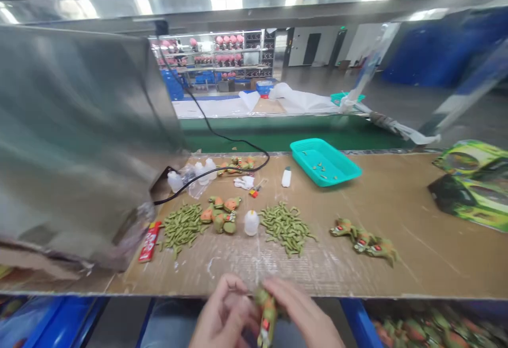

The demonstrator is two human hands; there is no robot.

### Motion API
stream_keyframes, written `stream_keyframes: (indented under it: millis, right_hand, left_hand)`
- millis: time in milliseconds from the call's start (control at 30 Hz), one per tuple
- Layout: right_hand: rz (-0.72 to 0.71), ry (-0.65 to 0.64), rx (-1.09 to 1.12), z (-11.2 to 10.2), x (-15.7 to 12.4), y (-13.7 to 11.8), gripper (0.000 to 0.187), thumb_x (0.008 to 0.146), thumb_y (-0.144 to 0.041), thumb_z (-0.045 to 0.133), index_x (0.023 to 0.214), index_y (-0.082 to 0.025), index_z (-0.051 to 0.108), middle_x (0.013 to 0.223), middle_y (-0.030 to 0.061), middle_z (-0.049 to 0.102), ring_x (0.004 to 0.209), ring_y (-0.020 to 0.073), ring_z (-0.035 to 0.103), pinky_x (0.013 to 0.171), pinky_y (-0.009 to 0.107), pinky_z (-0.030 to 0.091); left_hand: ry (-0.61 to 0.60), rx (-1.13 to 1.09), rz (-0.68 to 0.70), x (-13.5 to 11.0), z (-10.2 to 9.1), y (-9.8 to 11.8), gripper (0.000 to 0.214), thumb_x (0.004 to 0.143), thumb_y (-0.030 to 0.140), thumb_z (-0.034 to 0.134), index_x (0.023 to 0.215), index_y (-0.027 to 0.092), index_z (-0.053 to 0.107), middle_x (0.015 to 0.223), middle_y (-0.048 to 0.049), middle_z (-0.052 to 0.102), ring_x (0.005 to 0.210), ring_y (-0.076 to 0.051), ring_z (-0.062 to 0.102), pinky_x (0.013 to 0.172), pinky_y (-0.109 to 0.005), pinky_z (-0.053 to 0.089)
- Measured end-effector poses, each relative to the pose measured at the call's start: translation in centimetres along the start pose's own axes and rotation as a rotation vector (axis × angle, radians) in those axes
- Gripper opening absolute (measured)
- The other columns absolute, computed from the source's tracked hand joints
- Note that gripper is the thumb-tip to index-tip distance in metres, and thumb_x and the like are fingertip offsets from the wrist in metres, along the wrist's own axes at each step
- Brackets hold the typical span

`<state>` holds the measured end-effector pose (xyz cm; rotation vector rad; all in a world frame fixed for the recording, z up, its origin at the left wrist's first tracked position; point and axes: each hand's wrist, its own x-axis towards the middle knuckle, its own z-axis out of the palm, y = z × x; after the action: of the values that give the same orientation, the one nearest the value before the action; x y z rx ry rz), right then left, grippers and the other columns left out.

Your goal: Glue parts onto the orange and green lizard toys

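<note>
Below the table's front edge, my left hand (pixel 222 313) and my right hand (pixel 304 313) both close their fingers on one small green and orange toy figure (pixel 266 313). The figure stands roughly upright between them. On the cardboard-covered table (pixel 416 263) lie two heaps of small green parts: a left green pile (pixel 181 226) and a right green pile (pixel 286 226). Between the piles sit a few toy figures (pixel 220 213) and a small white bottle (pixel 251 222). More figures (pixel 365 239) lie to the right.
A teal tray (pixel 325 162) sits at the back. A large metal box (pixel 75 142) fills the left side, with a black cable (pixel 222 136) running from it. A red wrapper (pixel 150 241), more white bottles (pixel 198 173) and green printed packaging (pixel 472 184) are nearby. A bin of figures (pixel 428 329) is under the table on the right.
</note>
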<state>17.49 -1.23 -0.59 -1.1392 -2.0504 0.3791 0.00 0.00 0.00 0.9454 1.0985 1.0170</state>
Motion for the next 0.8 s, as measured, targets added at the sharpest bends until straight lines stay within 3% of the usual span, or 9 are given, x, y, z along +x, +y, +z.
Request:
stream_keyframes:
  millis: [67, 100, 133, 200, 333, 433, 567, 700, 800]
  right_hand:
    - [0.135, 0.07, -0.199, -2.4, 0.1, 3.3, 0.048, 0.085, -0.045, 0.056, 0.124, -0.018, 0.049, 0.117, 0.0088, 0.06, 0.105, 0.0233, 0.058, 0.086, 0.032, 0.051]
    - [0.218, 0.112, -0.29, -3.6, 0.1, 5.2, 0.046, 0.085, -0.041, 0.055, 0.122, -0.015, 0.05, 0.117, 0.0114, 0.06, 0.106, 0.0252, 0.056, 0.088, 0.037, 0.05]
    - [0.27, 0.143, -0.351, -4.9, 0.1, 7.1, 0.044, 0.085, -0.039, 0.053, 0.12, -0.012, 0.051, 0.114, 0.0141, 0.06, 0.106, 0.0282, 0.055, 0.088, 0.044, 0.048]
    - [0.311, 0.186, -0.435, -7.1, 0.2, 10.5, 0.04, 0.082, -0.038, 0.054, 0.112, -0.011, 0.057, 0.104, 0.0153, 0.063, 0.1, 0.0333, 0.054, 0.085, 0.052, 0.046]
    - [0.279, 0.249, -0.511, -8.7, 1.8, 13.3, 0.035, 0.078, -0.038, 0.051, 0.097, -0.012, 0.062, 0.097, 0.019, 0.062, 0.098, 0.0411, 0.049, 0.085, 0.062, 0.036]
    - [0.181, 0.231, -0.426, -6.9, 4.1, 11.3, 0.035, 0.085, -0.04, 0.047, 0.103, -0.011, 0.058, 0.104, 0.0186, 0.058, 0.1, 0.0375, 0.048, 0.087, 0.058, 0.037]
    - [0.087, 0.057, -0.23, -1.6, 7.2, 7.6, 0.034, 0.087, -0.036, 0.053, 0.116, -0.019, 0.049, 0.108, 0.0101, 0.058, 0.101, 0.0282, 0.051, 0.081, 0.044, 0.047]
    - [0.12, -0.039, -0.089, 2.5, 9.4, 6.8, 0.035, 0.08, -0.03, 0.06, 0.111, -0.016, 0.052, 0.105, 0.0121, 0.059, 0.097, 0.0304, 0.052, 0.081, 0.048, 0.046]
    - [0.203, -0.062, 0.029, 3.3, 10.1, 6.4, 0.022, 0.079, -0.028, 0.055, 0.1, -0.018, 0.054, 0.105, 0.0123, 0.06, 0.097, 0.0306, 0.055, 0.083, 0.051, 0.045]
  left_hand:
    - [0.152, 0.459, 0.162, 2.3, -0.4, 1.1, 0.031, 0.085, 0.052, 0.039, 0.096, 0.024, 0.048, 0.072, -0.0034, 0.065, 0.056, -0.02, 0.062, 0.037, -0.027, 0.046]
    - [0.2, 0.578, 0.223, 3.7, -0.9, 1.8, 0.029, 0.084, 0.046, 0.045, 0.101, 0.023, 0.05, 0.082, -0.006, 0.064, 0.066, -0.024, 0.063, 0.047, -0.034, 0.052]
    - [0.227, 0.646, 0.274, 5.1, -1.5, 2.6, 0.029, 0.081, 0.042, 0.052, 0.103, 0.022, 0.053, 0.091, -0.0077, 0.061, 0.08, -0.027, 0.062, 0.063, -0.042, 0.053]
    - [0.287, 0.772, 0.365, 7.7, -2.7, 3.8, 0.033, 0.077, 0.036, 0.058, 0.107, 0.022, 0.058, 0.106, -0.0092, 0.054, 0.106, -0.034, 0.05, 0.091, -0.054, 0.039]
    - [0.333, 0.902, 0.426, 10.2, -4.1, 4.6, 0.029, 0.076, 0.026, 0.059, 0.104, 0.022, 0.064, 0.099, -0.0063, 0.053, 0.102, -0.032, 0.049, 0.094, -0.055, 0.035]
    - [0.344, 0.903, 0.422, 10.4, -3.8, 4.5, 0.021, 0.078, 0.022, 0.059, 0.099, 0.019, 0.064, 0.101, -0.0048, 0.057, 0.098, -0.027, 0.053, 0.088, -0.051, 0.04]
    - [0.343, 0.775, 0.392, 9.7, -3.3, 4.6, 0.018, 0.079, 0.014, 0.058, 0.095, 0.018, 0.063, 0.11, -0.0057, 0.057, 0.097, -0.024, 0.055, 0.086, -0.048, 0.042]
    - [0.354, 0.525, 0.327, 7.8, -3.8, 5.1, 0.026, 0.075, 0.01, 0.056, 0.093, 0.023, 0.068, 0.102, -0.006, 0.061, 0.097, -0.026, 0.055, 0.089, -0.044, 0.041]
    - [0.31, 0.268, 0.245, 5.9, -4.6, 5.5, 0.023, 0.073, 0.014, 0.061, 0.093, 0.024, 0.069, 0.093, -0.0045, 0.067, 0.086, -0.024, 0.06, 0.079, -0.037, 0.046]
